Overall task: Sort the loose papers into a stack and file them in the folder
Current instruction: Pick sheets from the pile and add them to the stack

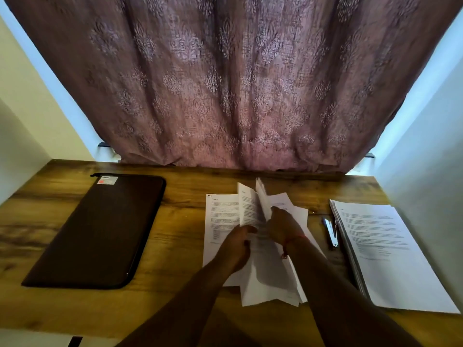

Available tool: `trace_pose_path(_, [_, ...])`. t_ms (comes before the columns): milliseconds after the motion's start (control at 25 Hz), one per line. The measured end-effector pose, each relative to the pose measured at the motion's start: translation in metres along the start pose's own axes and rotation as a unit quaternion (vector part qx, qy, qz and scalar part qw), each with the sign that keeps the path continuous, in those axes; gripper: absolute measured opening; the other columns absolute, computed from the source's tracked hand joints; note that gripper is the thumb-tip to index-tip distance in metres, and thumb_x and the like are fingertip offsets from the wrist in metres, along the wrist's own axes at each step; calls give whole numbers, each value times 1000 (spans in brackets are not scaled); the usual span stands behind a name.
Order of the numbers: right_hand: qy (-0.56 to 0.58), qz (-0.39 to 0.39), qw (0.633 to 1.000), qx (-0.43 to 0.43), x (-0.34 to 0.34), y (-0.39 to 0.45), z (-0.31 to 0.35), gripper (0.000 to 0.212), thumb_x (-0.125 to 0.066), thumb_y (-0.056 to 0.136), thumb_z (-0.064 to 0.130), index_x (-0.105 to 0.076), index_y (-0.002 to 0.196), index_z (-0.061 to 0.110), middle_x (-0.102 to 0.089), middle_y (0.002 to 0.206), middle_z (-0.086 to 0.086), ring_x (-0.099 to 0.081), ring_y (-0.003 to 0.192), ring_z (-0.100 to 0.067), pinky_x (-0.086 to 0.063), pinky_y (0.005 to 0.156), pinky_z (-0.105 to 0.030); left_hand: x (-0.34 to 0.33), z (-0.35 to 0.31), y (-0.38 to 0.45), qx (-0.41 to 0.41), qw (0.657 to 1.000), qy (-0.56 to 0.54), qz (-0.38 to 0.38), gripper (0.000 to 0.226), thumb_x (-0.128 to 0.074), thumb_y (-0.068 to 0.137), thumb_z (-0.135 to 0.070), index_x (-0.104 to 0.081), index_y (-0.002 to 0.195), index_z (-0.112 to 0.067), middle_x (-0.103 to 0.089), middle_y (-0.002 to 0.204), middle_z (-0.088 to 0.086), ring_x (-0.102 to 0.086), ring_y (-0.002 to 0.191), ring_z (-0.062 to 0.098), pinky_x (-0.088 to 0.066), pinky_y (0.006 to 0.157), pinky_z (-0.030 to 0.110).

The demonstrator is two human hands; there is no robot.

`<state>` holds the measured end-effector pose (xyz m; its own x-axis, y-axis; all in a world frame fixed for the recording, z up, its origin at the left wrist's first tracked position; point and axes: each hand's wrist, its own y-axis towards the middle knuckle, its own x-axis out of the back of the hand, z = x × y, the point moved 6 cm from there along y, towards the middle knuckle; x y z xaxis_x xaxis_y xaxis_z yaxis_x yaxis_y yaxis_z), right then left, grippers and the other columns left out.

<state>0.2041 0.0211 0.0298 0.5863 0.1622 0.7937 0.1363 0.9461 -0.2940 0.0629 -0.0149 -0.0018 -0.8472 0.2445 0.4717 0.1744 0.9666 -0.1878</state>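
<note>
From the head view, the left hand (236, 242) pinches the lifted sheets of the loose papers (265, 249) at mid-tabletop while the right hand (284, 225) presses them with fingers out, the closed folder (100, 229) lying well off left, nearer the left hand.
</note>
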Motion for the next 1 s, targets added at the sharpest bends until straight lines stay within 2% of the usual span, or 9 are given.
trace_pose_path(80, [29, 30, 999, -4, -18, 0, 2, 30, -51, 99, 23, -55, 126, 11, -63, 124, -11, -60, 111, -28, -49, 100, -40, -12, -2, 3, 36, 998, -41, -9, 23, -48, 101, -19, -62, 119, -15, -64, 121, 13, -60, 112, 25, -52, 93, 25])
trace_pose_path(200, [45, -15, 999, -4, -15, -2, 4, 26, -51, 98, 29, -58, 120, 17, -66, 118, -5, -63, 104, -24, -51, 98, -41, -19, -6, 7, 39, 998, -48, 16, 14, -49, 99, -28, -58, 108, -29, -63, 125, 13, -59, 115, 29, -45, 107, 40])
trace_pose_path(280, [-24, -109, 994, 16, 8, -4, 8, 26, -50, 97, 26, -57, 121, 17, -63, 116, -4, -64, 101, -26, -52, 93, -41, -14, -11, 13, 22, 998, -51, -10, 23, -51, 97, -11, -56, 106, -32, -61, 129, 13, -58, 118, 29, -46, 100, 30])
trace_pose_path(400, [-140, -205, 967, 59, 31, -9, 20, 28, -45, 95, 20, -54, 121, 15, -59, 115, -6, -64, 98, -29, -52, 85, -42, 3, 1, 14, 36, 989, -127, -73, 31, -47, 94, 2, -57, 120, -12, -66, 110, 16, -63, 102, 32, -52, 78, 32])
trace_pose_path(520, [-144, -124, 981, 49, 8, -5, 22, 28, -45, 95, 19, -54, 122, 15, -59, 118, -7, -64, 102, -29, -53, 90, -44, 6, 14, 18, 41, 999, -1, -35, 42, -45, 93, 6, -52, 130, -11, -61, 123, 13, -60, 110, 28, -49, 81, 25])
trace_pose_path(640, [13, -5, 1000, 1, -24, 4, 9, 25, -49, 99, 22, -56, 121, 15, -63, 117, -6, -61, 106, -25, -50, 98, -39, -5, 5, 17, -37, 990, 134, 20, 42, -48, 96, 0, -51, 135, -18, -54, 138, 7, -54, 125, 21, -43, 95, 19])
trace_pose_path(760, [147, 32, 988, -27, -36, 10, 1, 31, -44, 103, 35, -58, 118, 12, -66, 116, -7, -62, 101, -22, -51, 98, -40, -12, -1, 17, -12, 994, 81, 67, 42, -52, 99, -8, -47, 140, -11, -53, 140, 7, -52, 129, 21, -42, 100, 19])
trace_pose_path(880, [161, 35, 986, -39, -35, 13, -5, 44, -52, 95, 53, -57, 114, 14, -66, 112, -3, -63, 101, -22, -50, 85, -30, -18, -11, 17, 6, 990, 57, 130, 48, -56, 98, -12, -43, 145, -12, -50, 145, 7, -51, 130, 17, -39, 87, 3])
trace_pose_path(1000, [168, 44, 984, -48, -34, 18, -12, 32, -65, 90, 37, -55, 111, 14, -66, 109, -3, -64, 101, -22, -53, 81, -29, -31, -20, 11, 31, 978, 84, 189, 50, -55, 100, -16, -39, 147, -13, -42, 152, 9, -43, 135, 20, -35, 109, 19])
